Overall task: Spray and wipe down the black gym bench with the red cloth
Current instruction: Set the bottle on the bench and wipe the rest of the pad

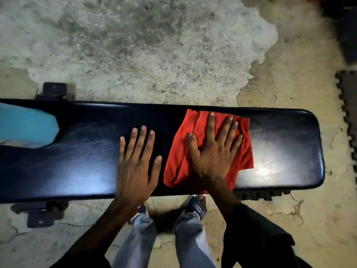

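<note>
The black gym bench (83,163) runs left to right across the view, its padded top shiny. A crumpled red cloth (181,165) lies on its right half. My right hand (214,151) presses flat on the cloth with fingers spread. My left hand (135,165) rests flat on the bare pad just left of the cloth, fingers apart, holding nothing. A blue object (27,126), blurred, lies on the bench at the far left; I cannot tell if it is the spray bottle.
Rough, cracked concrete floor (144,45) surrounds the bench. The bench's black metal feet (54,89) stick out at the left. Dark interlocking foam mats (347,105) lie at the right. My own legs and sandalled feet (195,207) stand close to the bench's near edge.
</note>
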